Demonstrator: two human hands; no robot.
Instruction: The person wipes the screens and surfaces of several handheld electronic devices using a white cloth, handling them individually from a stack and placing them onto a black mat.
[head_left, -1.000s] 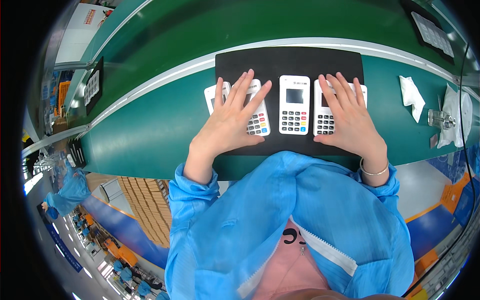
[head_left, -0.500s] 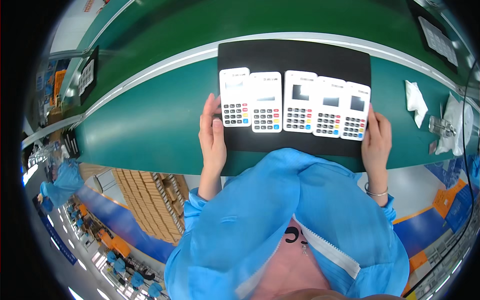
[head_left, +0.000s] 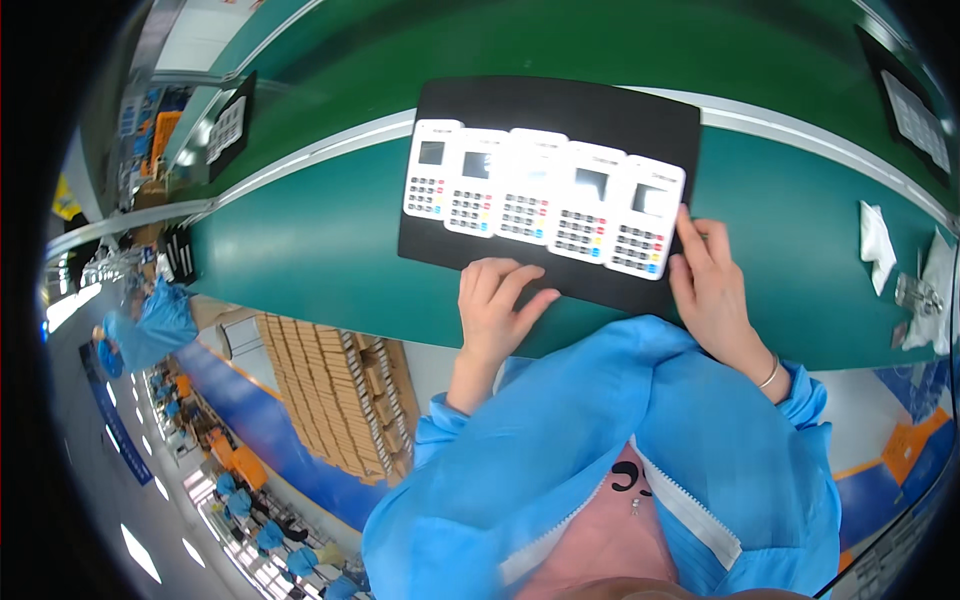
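Several white card payment terminals (head_left: 528, 195) with small screens and coloured keys lie face up, side by side, in a slanting row on a black mat (head_left: 560, 105). My left hand (head_left: 497, 308) is at the mat's near edge, below the middle of the row, with its fingers bent and apart and holding nothing. My right hand (head_left: 712, 290) is at the row's right end. Its fingertips touch or nearly touch the right edge of the last terminal (head_left: 645, 217). The right thumb and fingers are apart, not wrapped around the terminal.
The mat lies across a green bench (head_left: 310, 235) and over the pale rail (head_left: 790, 122) at its far side. Farther mats with white devices (head_left: 228, 130) (head_left: 915, 120) are at both sides. White packets (head_left: 877, 247) lie at right. Stacked cartons (head_left: 325, 390) stand below the bench.
The mat has shifted left and turned slightly. The gap in the row has closed. My left hand has moved from the row's left end to the mat's near edge; my right hand stays at the right end.
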